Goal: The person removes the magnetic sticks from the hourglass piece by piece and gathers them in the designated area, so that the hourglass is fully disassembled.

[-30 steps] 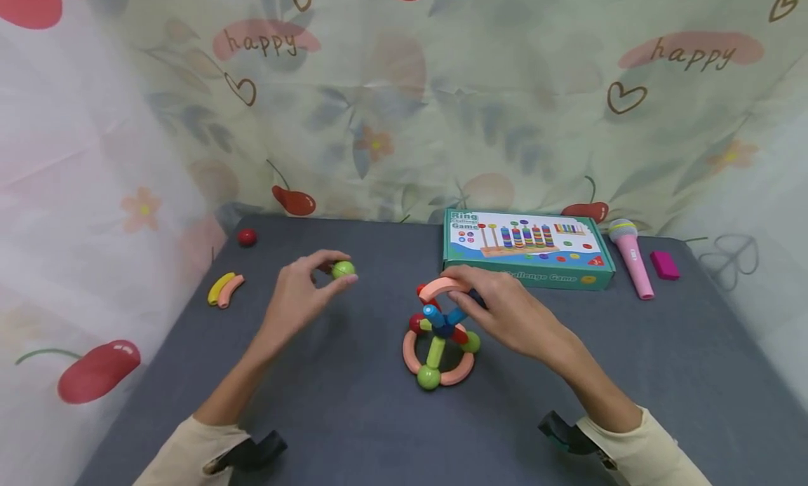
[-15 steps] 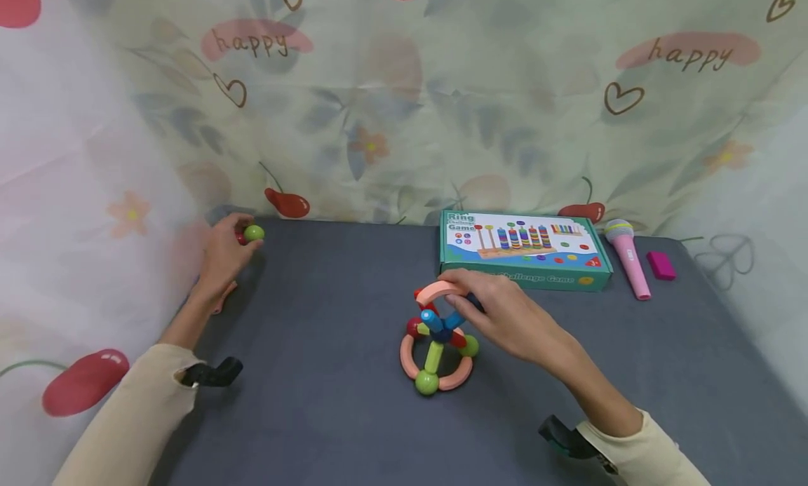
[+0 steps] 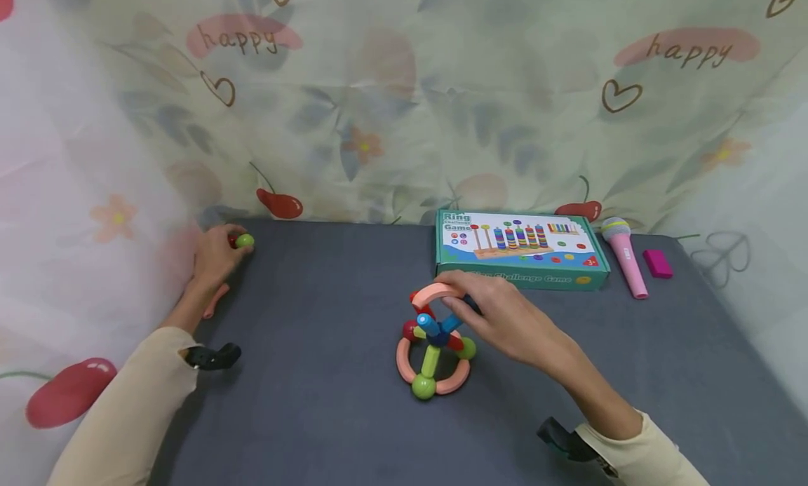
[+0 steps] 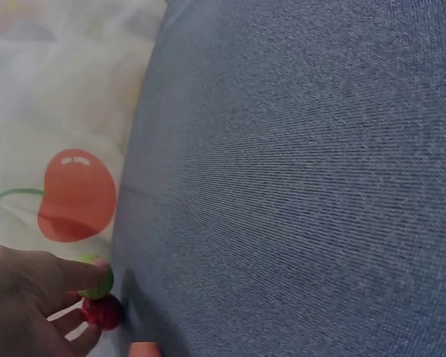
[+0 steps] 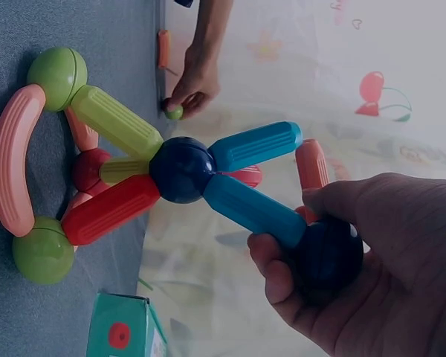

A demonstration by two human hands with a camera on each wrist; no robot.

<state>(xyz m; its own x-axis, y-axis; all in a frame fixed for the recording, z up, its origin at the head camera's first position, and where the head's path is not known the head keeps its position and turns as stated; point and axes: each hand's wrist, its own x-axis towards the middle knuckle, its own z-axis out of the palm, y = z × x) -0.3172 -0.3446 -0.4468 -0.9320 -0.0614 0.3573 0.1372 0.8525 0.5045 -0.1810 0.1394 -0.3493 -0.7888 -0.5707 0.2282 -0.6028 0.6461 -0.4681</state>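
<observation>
Pinching a green ball (image 3: 245, 240), the left hand (image 3: 213, 260) sets it against a red ball (image 4: 102, 312) at the far left edge of the grey tabletop (image 3: 328, 402). The right hand (image 3: 499, 318) grips a dark blue ball (image 5: 328, 256) at the top of the rod-and-ball structure (image 3: 434, 346), which stands at the tabletop's centre. A game box (image 3: 520, 251) and a pink toy microphone (image 3: 625, 256) lie at the far right.

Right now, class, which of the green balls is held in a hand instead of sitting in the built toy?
The green ball at the table's far left: the left hand pinches it beside a red ball. The others sit in the structure.
</observation>
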